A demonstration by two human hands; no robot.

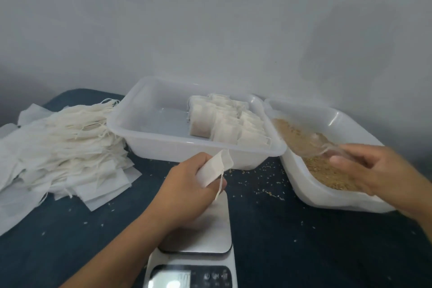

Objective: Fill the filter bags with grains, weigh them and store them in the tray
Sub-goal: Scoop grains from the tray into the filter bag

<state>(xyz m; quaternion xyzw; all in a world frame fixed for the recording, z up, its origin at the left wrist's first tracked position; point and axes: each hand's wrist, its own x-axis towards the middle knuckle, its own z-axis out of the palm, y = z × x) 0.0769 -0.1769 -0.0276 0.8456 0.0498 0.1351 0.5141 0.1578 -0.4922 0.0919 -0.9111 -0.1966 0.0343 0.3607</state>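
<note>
Digital scale (195,236) sits nearest, bottom centre on the dark blue surface (304,241), steel platform bare, display blurred and unreadable. Left hand (187,189) hovers just above the platform's far end, its grip curled round an empty filter bag (214,169), mouth of the bag pointing up and right, drawstring (219,187) dangling below the fingers. Right hand (374,168) is over the grain tray (346,203) at right, grip pinching the handle of a clear plastic scoop (320,145); scoop bowl lies low over the brown grains (327,175), whether loaded cannot tell. Storage tray (149,133), translucent white, stands behind the scale, touching the grain tray's left rim; filled bags (230,121) are packed in rows in its right half, left half bare. Pile of empty filter bags (63,147) with strings spreads across the left of the surface, well apart from the scale. Spilled grains (266,184) scatter between the trays and scale.
</note>
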